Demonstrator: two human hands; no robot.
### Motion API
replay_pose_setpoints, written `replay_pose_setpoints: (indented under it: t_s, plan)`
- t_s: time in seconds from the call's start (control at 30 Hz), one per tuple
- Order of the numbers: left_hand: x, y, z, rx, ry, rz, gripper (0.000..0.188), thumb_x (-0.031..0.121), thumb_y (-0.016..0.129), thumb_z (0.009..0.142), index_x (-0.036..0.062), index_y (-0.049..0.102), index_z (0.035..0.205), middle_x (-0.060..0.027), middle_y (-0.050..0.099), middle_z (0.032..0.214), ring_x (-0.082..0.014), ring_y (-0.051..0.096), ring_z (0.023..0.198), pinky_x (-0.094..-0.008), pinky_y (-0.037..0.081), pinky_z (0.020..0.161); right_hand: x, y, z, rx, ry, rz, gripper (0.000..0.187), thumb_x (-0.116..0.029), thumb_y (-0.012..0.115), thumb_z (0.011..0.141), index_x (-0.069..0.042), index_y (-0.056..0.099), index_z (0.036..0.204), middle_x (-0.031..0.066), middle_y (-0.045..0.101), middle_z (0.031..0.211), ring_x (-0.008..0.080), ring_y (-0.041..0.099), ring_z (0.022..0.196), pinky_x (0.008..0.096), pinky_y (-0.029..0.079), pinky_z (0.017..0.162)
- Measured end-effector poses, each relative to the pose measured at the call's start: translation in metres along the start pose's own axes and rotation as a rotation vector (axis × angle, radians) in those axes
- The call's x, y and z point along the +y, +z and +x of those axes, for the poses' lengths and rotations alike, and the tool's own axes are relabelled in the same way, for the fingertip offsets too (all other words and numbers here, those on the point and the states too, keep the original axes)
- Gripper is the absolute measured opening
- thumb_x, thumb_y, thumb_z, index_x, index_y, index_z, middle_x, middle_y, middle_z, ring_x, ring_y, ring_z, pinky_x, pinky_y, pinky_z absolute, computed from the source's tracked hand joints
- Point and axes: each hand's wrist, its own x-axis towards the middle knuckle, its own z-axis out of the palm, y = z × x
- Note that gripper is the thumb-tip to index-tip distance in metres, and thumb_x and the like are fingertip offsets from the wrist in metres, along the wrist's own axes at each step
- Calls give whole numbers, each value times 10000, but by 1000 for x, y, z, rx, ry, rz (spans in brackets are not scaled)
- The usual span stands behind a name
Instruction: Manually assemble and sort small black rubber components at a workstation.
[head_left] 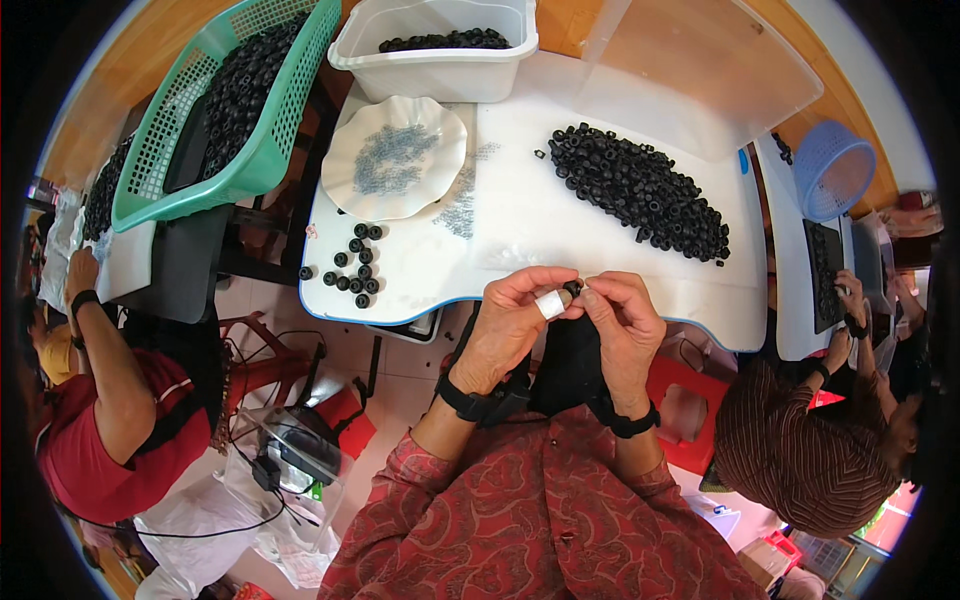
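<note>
Above the table's front edge my left hand (pixel 508 325) is closed, pinching a small black round part (pixel 572 289) between thumb and fingers. White tape (pixel 549 304) is wrapped round one of its digits. My right hand (pixel 624 335) meets it there, thumb and fingertips pressed together at the same part; whether they also hold something smaller cannot be made out. Beyond my hands a long heap of similar black parts (pixel 640 190) lies on the white table (pixel 510 190). Several loose black round parts (pixel 363 271) are grouped at the table's left corner.
Small clear pieces fill a wavy-rimmed white plate (pixel 342 175), and more are scattered beside it. At the back stand a white tub (pixel 430 75) of black parts and a translucent bin (pixel 700 70). A green basket (pixel 250 165) is at left. Other people (pixel 125 400) work on both sides.
</note>
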Motion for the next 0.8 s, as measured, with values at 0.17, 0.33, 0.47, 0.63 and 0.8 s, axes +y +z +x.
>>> replay_pose_setpoints:
  t_s: [0.17,0.33,0.47,0.63,0.8]
  plan:
    - [3,0,-3,18,-1,100,230,-11,628,876,-14,650,1106,-93,642,1060,-163,629,952,-299,564,829,-2,-4,2,-72,35,8,127,67,641,858,39,662,980,78,581,998,130,624,853,228,509,753]
    - [4,-7,-5,-14,29,198,212,-41,609,875,-23,664,1080,-100,645,1030,-166,634,898,-281,560,789,-8,-11,5,-168,153,53,114,76,649,846,45,668,954,79,589,983,138,626,858,237,518,753]
    - [8,-14,-8,-63,6,266,212,-54,610,864,-31,670,1066,-108,648,999,-165,639,856,-278,551,759,-6,-15,6,-230,220,74,93,58,685,821,47,672,912,76,600,970,140,626,858,247,521,754]
    - [17,-19,-12,-119,-64,322,206,-33,628,856,-32,675,1057,-110,643,990,-162,639,835,-267,540,742,-1,-20,9,-355,349,166,93,54,710,793,28,658,866,64,617,918,137,623,842,241,518,743]
    - [25,-20,-15,-221,-96,300,188,1,638,860,-38,680,1038,-113,639,970,-158,633,808,-258,526,723,-9,-18,13,-437,594,360,123,72,698,784,7,606,834,74,636,861,168,668,781,265,528,723]
